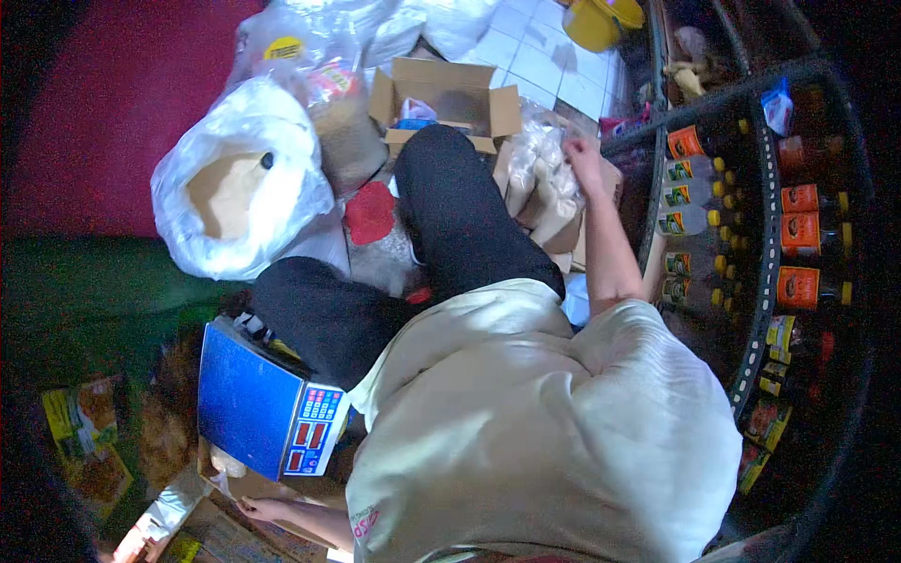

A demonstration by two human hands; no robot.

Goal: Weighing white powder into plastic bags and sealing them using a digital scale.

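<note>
My left hand (259, 508), low at the left, has its fingers closed on the end of a small plastic bag (224, 464) with pale contents, beside a blue digital scale (246, 401). My right hand (584, 158) is at the edge of a pile of clear plastic bags (545, 165) with pale contents, in a cardboard box; whether it grips one is unclear. A large white sack (169, 183) stands open at the upper left, with pale powder or grain (227, 193) and a small dark object (267, 160) inside.
An open cardboard box (443, 74) stands beyond my knees. A red scoop or lid (369, 213) lies on a bag between my legs. Shelves on the right hold bottles with yellow caps (686, 214). A yellow bucket (591, 24) stands at the top, on white tiles.
</note>
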